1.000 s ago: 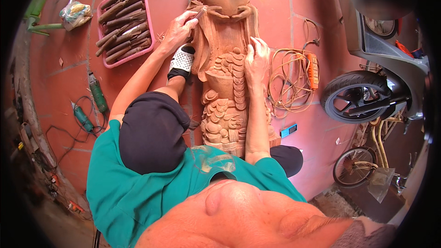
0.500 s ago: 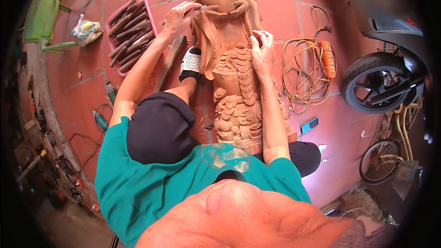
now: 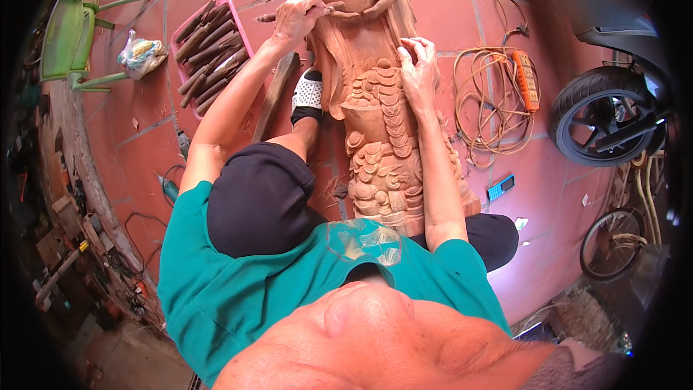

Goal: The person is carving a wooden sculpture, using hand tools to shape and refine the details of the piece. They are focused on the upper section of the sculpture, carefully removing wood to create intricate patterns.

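A brown carved wooden statue (image 3: pixel 372 112) lies lengthwise in front of me, with draped sleeves, two carved hands and piled round shapes down its middle. My left hand (image 3: pixel 297 18) is closed in a pinch beside the statue's carved hands, near the far end. A brown handle-like piece (image 3: pixel 265 18) juts out left of that hand; I cannot tell whether the fingers hold it. My right hand (image 3: pixel 419 68) is at the statue's right edge, fingers bent and apart, with nothing visible in it. My forearm lies along that side.
To the left are a pink tray (image 3: pixel 250 49) of wooden-handled tools, a wooden bar (image 3: pixel 276 97), a plastic bag (image 3: pixel 141 56) and a green chair (image 3: pixel 63 36). Rightward lie an orange power strip (image 3: pixel 526 79) with coiled cord, a blue phone (image 3: pixel 500 187) and a motorbike wheel (image 3: pixel 603 115).
The view has shifted slightly, moving the scene to the right in the picture. My left hand has moved a little along the carved hands. My right hand has stayed beside the statue.
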### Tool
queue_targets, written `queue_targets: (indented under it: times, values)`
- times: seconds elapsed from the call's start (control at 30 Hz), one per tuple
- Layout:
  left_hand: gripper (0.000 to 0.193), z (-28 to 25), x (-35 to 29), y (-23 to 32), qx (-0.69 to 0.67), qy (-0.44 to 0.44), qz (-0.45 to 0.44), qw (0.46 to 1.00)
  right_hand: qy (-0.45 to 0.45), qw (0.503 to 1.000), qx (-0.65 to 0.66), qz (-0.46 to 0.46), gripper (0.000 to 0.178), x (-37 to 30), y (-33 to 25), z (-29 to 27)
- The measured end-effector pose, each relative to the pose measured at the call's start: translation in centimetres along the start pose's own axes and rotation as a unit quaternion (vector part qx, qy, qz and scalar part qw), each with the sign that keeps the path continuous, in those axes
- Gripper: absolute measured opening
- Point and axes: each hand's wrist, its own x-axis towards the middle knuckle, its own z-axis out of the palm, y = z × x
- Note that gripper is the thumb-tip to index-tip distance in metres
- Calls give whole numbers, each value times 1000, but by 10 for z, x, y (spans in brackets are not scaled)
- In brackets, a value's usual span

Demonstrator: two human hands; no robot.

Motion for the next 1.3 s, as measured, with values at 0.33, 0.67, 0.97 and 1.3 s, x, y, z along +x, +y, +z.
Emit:
queue_targets:
  times: [0.33, 0.67, 0.97, 1.3]
  values:
    - [12, 30, 22, 33, 43, 63, 85, 993, -9, 1000, 24, 2, 20, 1, 9, -3]
    - [14, 1, 2, 1, 32, 11, 12, 999, -13, 1000, 16, 14, 22, 1, 0, 0]
    - [11, 12, 14, 6, 22, 24, 44, 998, 0, 998, 56, 39, 21, 2, 4, 1]
    - [21, 26, 19, 15, 14, 51, 49, 997, 5, 998, 63, 10, 19, 0, 15, -2]
